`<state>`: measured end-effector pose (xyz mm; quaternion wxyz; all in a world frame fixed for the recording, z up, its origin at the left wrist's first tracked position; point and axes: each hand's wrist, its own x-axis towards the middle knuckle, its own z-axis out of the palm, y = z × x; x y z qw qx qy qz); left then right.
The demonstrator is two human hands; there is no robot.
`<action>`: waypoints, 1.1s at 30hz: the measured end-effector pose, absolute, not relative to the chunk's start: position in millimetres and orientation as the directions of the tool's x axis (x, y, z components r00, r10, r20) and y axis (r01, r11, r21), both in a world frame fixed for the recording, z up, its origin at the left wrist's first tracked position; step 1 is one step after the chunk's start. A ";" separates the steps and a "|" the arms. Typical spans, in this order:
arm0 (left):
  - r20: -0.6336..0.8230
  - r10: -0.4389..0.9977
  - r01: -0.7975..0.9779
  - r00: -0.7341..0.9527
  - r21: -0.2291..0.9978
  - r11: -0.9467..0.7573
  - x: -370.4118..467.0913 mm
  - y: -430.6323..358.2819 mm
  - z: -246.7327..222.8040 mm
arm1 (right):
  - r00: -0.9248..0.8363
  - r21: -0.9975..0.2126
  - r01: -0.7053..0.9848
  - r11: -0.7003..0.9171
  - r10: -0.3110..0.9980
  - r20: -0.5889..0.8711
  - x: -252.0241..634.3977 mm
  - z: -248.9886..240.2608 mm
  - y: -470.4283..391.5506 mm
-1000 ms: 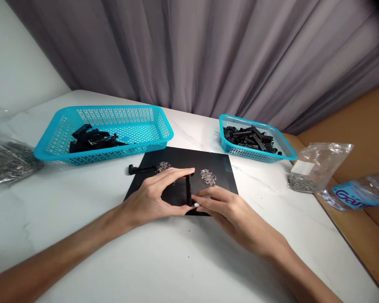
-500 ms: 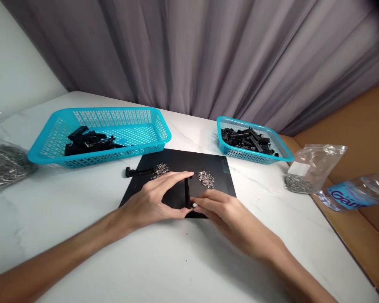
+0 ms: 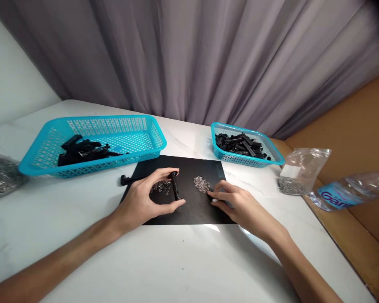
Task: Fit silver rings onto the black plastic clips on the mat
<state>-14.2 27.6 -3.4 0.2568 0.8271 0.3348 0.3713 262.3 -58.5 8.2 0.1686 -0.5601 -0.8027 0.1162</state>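
My left hand (image 3: 145,200) grips a slim black plastic part (image 3: 175,186) by its two ends, between thumb and fingers, above the black mat (image 3: 189,212). My right hand (image 3: 240,204) is at the mat's right side, fingers curled, with the index fingertip at the edge of a pile of small shiny metal pieces (image 3: 201,184). Something small and white (image 3: 214,200) shows at its thumb tip; what it is I cannot make out. Behind my left hand lies a second metal pile (image 3: 161,187), partly hidden. Another black part (image 3: 126,180) pokes past the mat's left edge.
A large blue basket (image 3: 159,145) with black parts stands at the back left, a smaller blue basket (image 3: 276,155) full of them at the back right. Bags of metal pieces lie left (image 3: 3,176) and right (image 3: 292,185). A plastic bottle (image 3: 344,193) lies far right.
My right hand has left the black part and moved right to the metal pile. My left hand has shifted slightly left, still holding the part, now tilted. The camera view has shifted a little.
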 end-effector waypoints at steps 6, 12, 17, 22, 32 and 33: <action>0.447 0.739 0.381 0.504 0.652 -0.655 -14.2 26.9 -3.3 | -0.202 -0.397 0.873 0.282 0.952 0.230 265.1 5.4 -49.2; 0.441 0.732 0.403 0.519 0.630 -0.665 -15.2 27.2 -4.0 | -0.249 -0.508 0.795 0.333 0.941 0.227 268.8 0.0 -45.5; 0.435 0.727 0.419 0.531 0.611 -0.671 -15.6 27.8 -5.1 | -0.179 -0.400 0.866 0.299 0.933 0.311 260.9 -15.0 -40.1; 0.430 0.729 0.429 0.534 0.605 -0.671 -15.4 29.3 -5.9 | -0.115 -0.459 0.842 0.284 0.926 0.360 262.3 -16.4 -34.3; 0.410 0.728 0.448 0.550 0.591 -0.671 -14.7 28.8 -4.2 | -0.218 -0.655 0.670 0.348 0.937 0.274 282.5 -14.1 -22.8; 0.411 0.726 0.448 0.551 0.588 -0.673 -14.7 28.8 -4.5 | -0.257 -0.640 0.674 0.368 0.930 0.265 284.4 -12.8 -23.7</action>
